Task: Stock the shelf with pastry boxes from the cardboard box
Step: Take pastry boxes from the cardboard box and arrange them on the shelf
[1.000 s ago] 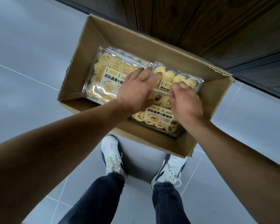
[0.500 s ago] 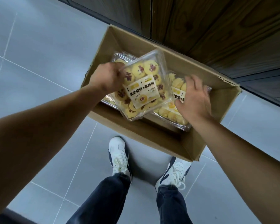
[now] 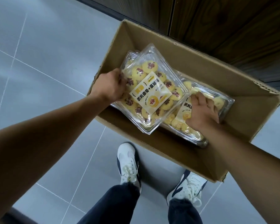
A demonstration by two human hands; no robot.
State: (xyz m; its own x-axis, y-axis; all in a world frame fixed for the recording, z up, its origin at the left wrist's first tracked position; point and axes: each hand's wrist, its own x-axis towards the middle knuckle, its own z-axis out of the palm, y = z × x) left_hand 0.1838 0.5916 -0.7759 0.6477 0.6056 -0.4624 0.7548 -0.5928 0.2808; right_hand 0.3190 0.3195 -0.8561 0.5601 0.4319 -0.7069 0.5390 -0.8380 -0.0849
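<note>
One clear pastry box (image 3: 153, 89), gripped at its edge by the left hand (image 3: 111, 86), was found raised and tilted above the cardboard box (image 3: 242, 101) since half a second earlier, while a second pastry box (image 3: 217, 104), at the right side, was grasped by the curled right hand (image 3: 200, 110), shelving judged imminent.

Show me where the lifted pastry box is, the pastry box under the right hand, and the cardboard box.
lifted pastry box (image 3: 153, 92): head view, on its white label.
pastry box under the right hand (image 3: 220, 102): head view, on its clear lid beyond the fingers.
cardboard box (image 3: 192, 62): head view, on its bare inner far wall.
</note>
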